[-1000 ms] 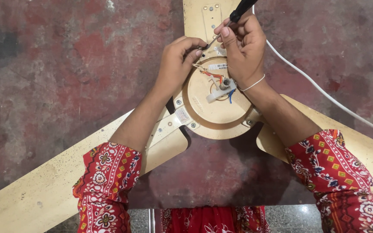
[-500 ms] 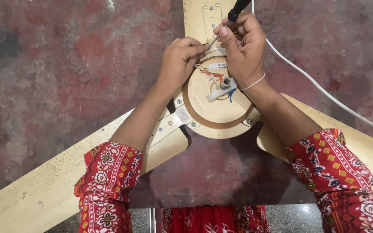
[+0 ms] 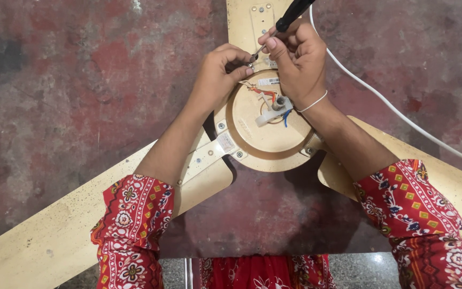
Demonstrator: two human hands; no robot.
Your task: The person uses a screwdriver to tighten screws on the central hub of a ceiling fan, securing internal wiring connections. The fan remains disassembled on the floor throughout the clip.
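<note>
Nearest you: both red patterned sleeves at 7 and 5 o'clock, forearms running up to the fan motor hub (image 3: 271, 136), which sits dead centre, just above mid-frame. The ceiling fan lies on a mottled red floor (image 3: 81, 80), w/ cream blades going out to 8 o'clock (image 3: 54, 235), 4 o'clock (image 3: 455, 182) and 12 o'clock (image 3: 252, 27).

On the hub top: a short shaft stub w/ red, blue and white wires (image 3: 274, 104) fanned round it, plus a small label at the 12 o'clock edge.

Your left hand (image 3: 217, 77) sits at the hub's 11 o'clock rim, fingers curled tight and pinched at the tips, seemingly on a thin wire end; what's in the pinch is too small to tell for sure. Your right hand (image 3: 298, 59) is at 12–1 o'clock, fingers closed round a soldering iron (image 3: 287, 18) w/ black handle, tip angled down toward the left fingertips. Its white cord (image 3: 397, 112) trails off to 3 o'clock.

Handling, as a judgement: wires are thin, soft, springy, easy to snap at the joint, so pinch by the insulation just behind the bare end, not the strands. The iron is light and stiff; hold only the black grip, since the metal end is prob. hot. The hub is heavy and steady, unlikely to shift.
</note>
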